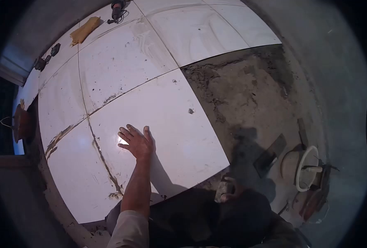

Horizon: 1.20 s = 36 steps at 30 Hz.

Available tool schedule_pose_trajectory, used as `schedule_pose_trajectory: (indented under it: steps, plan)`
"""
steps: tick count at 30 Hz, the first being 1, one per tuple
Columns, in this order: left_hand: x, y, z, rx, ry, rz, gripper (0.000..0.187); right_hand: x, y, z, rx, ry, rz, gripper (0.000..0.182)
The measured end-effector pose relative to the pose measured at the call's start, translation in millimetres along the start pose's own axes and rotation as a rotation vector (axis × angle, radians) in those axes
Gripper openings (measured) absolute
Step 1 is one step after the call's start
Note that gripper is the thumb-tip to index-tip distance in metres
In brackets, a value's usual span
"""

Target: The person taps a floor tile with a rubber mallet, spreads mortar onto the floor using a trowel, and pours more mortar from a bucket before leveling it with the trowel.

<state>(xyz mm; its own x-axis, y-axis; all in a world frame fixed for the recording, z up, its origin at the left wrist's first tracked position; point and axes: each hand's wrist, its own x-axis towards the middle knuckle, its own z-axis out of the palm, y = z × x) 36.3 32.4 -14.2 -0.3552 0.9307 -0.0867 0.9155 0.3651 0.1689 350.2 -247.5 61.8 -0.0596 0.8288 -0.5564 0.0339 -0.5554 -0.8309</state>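
Many tiles [113, 62] down; rough patch [241, 91] has none. Left hand [139, 144] open, flat on near tile [183, 140]. Right hand: can't tell.

You had large white tile [183, 136] before you: square-cornered, glossy, lying flat, face up, just left of bare floor patch [245, 91], right edge bordering it. Surface looked whole where visible to you, with faint smudges, scattered dark specks and small grey crumb near edge facing patch. Brown, ragged residue marked edge farthest from patch; bright glare sat toward same side.
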Motion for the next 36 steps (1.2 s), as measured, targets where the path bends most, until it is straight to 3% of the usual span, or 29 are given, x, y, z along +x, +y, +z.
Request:
schedule_pose_trajectory:
  steps: [1,3,6,10,13,15,16,19,25,27,29,30,31,33,36]
  plan:
    - [-2,1,-3,-0.019,-0.01,0.008,0.084,-8,-22,-5,-0.013,0.018,0.003,0.081]
    - [-2,4,-8,-0.006,-0.005,0.001,0.081,-21,-70,-14,-0.058,0.224,0.215,0.083]
    - [1,7,-15,-0.001,-0.028,-0.024,0.081,-25,-47,-79,-0.317,0.321,0.069,0.076]
    - [0,-1,2,0.009,-0.013,-0.021,0.081,-23,-128,-96,0.233,0.46,-0.113,0.069]
    - [-3,7,13,-0.056,0.069,-0.029,0.08,9,-143,-109,0.417,0.359,-0.217,0.059]
    - [-16,21,23,-0.091,0.06,0.112,0.077,44,-137,-119,0.456,0.302,-0.266,0.05]
    - [-23,40,25,-0.005,-0.044,0.167,0.075,60,-132,-121,0.49,0.315,-0.283,0.051]
    - [-63,104,30,-0.082,-0.086,0.268,0.076,96,-129,-130,0.624,0.261,-0.263,0.058]
    - [-67,205,51,-0.171,-0.028,0.242,0.072,139,-138,-189,0.48,0.216,-0.354,0.063]
    - [-69,239,61,-0.116,-0.067,0.368,0.072,155,-146,-214,0.424,0.282,-0.399,0.063]
    - [-80,264,57,-0.409,-0.248,0.438,0.071,175,-160,-233,0.452,0.285,-0.493,0.069]
    - [-86,272,45,-0.722,-0.294,0.367,0.066,184,-169,-242,0.472,0.303,-0.588,0.074]
    - [-89,273,40,-0.709,-0.289,0.36,0.066,190,-182,-250,0.484,0.294,-0.584,0.074]
    - [-86,263,29,-0.533,-0.017,0.475,0.066,191,-210,-264,0.101,0.503,-0.559,0.066]
    - [-69,229,16,-0.22,0.144,0.231,0.065,203,-204,-277,0.161,0.52,-0.504,0.061]
